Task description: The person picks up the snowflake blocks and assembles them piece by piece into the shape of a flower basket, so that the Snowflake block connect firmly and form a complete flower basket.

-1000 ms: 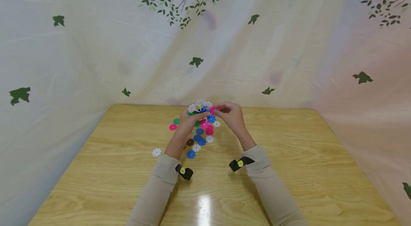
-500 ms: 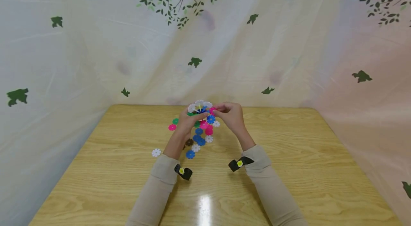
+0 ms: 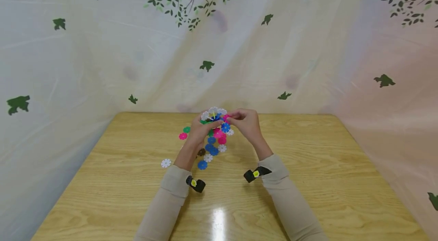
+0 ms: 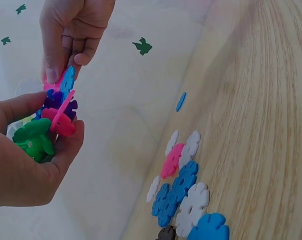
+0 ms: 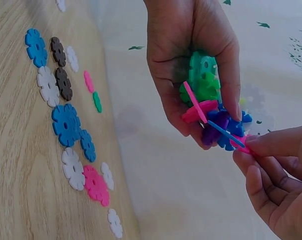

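Observation:
My left hand (image 3: 198, 131) holds a cluster of interlocked plastic snowflake discs (image 5: 204, 82) up off the table. Green, pink, purple, blue and white discs show in it, slotted together at angles. Between thumb and fingers, my right hand (image 3: 249, 124) pinches a pink snowflake disc (image 5: 241, 144) at the cluster's right side. That pink disc meets the edge of a blue disc (image 4: 68, 82), which stands out from the cluster in the left wrist view. Fingertips cover much of the pink disc. The left palm and fingers hide part of the cluster.
Loose blue, white, pink and brown discs (image 5: 66, 125) lie in a loose group on the wooden table (image 3: 308, 180) below the hands. A lone white disc (image 3: 166, 163) lies to the left, near the left sleeve. A patterned curtain (image 3: 239, 62) hangs behind the table.
Both hands stay nearly in place with the cluster and the pink disc between them. The blue disc beside the pink one shifts very slightly; the head view drifts a little.

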The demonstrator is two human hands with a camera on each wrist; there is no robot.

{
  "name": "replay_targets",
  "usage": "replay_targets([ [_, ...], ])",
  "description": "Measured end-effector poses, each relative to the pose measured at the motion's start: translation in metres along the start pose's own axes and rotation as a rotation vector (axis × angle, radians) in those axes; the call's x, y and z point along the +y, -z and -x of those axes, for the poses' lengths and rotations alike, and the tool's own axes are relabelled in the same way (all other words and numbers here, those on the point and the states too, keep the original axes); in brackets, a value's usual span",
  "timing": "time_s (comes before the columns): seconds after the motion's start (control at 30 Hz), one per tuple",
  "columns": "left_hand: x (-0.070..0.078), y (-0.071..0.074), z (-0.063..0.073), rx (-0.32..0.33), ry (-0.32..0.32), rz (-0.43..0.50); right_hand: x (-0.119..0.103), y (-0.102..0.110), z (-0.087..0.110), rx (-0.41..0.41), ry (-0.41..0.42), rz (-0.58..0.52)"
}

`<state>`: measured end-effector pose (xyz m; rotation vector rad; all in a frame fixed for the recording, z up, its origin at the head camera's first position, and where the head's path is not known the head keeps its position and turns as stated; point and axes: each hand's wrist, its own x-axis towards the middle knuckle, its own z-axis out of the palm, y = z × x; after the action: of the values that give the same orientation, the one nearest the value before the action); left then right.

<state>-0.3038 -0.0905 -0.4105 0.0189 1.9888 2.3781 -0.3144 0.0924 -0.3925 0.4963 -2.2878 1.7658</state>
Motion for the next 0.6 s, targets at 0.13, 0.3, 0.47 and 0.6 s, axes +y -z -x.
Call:
replay_targets([
  [0.13, 0.0033, 0.0011, 0.0000, -0.020, 0.024, 0.016, 0.0012, 0.0013, -0.0013, -0.026, 0.008, -0.034],
  [0.3, 0.0047, 0.0010, -0.0012, -0.013, 0.094, 0.036, 0.0006, 0.0014, -0.0014, -0.046, -0.021, -0.019],
  [0.47, 0.0027, 0.0023, -0.0031, -0.013, 0.135, 0.047, -0.0039, 0.0014, -0.0002, -0.050, -0.023, 0.016],
  [0.6, 0.0016, 0.0037, -0.0037, -0.012, 0.145, 0.057, -0.0019, 0.0027, -0.0025, -0.061, 0.004, 0.110],
])
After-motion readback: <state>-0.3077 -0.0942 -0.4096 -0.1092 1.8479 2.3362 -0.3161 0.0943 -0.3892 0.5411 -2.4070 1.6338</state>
